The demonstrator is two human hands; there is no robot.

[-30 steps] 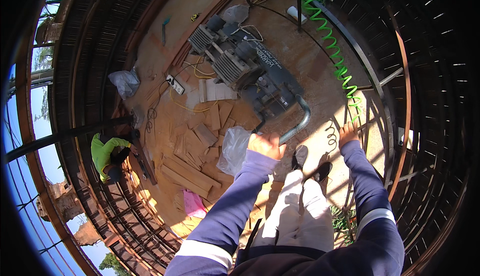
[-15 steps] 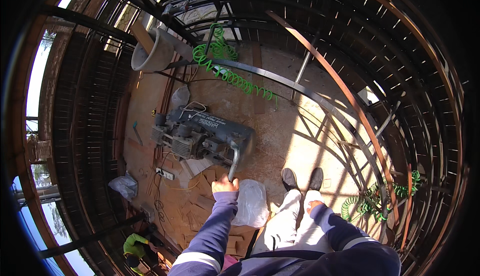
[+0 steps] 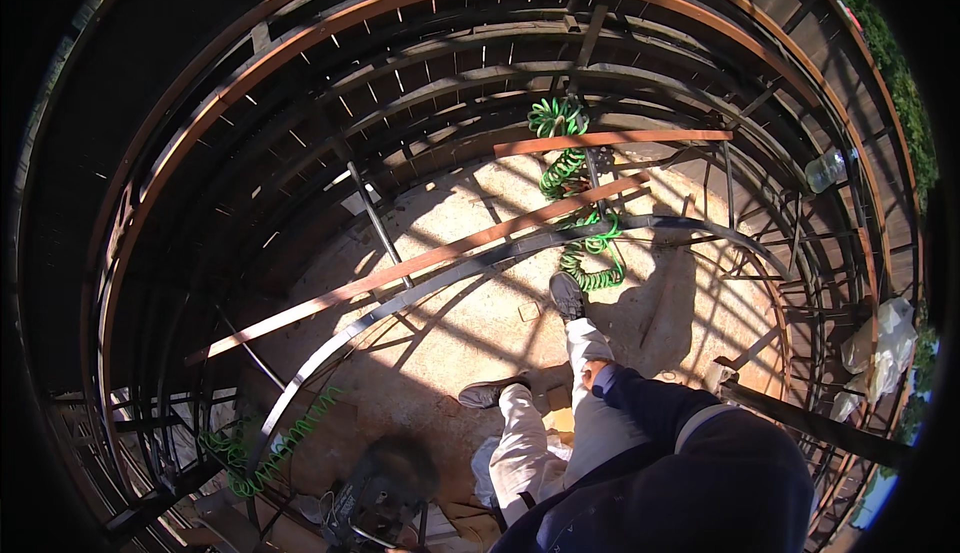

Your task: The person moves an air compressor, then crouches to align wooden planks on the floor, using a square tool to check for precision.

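At the lower edge, left of my legs, stands a dark air compressor (image 3: pixel 385 483), its tank end blurred. A bent metal handle (image 3: pixel 370 536) runs from it down to the edge of the picture. Only a sliver of my left hand (image 3: pixel 403 547) shows there, closed at the handle's end; the rest is cut off. My right hand (image 3: pixel 594 373) hangs beside my right leg, seen small from above, with loose fingers and nothing visible in it. My right shoe (image 3: pixel 567 296) is forward on the sunlit floor, my left shoe (image 3: pixel 492 393) behind it.
A curved dark metal bar (image 3: pixel 430 291) and a long reddish-brown strip (image 3: pixel 440 263) arch across the floor ahead. Green coiled hoses (image 3: pixel 590 268) hang at the middle and another coil (image 3: pixel 240 458) at lower left. Slatted curved frames surround me; a plastic bag (image 3: pixel 885 348) hangs right.
My view has swung to the right, bringing the compressor to the lower left edge. My right foot has stepped forward. The left arm has dropped out of sight, and the person in bright yellow-green no longer shows.
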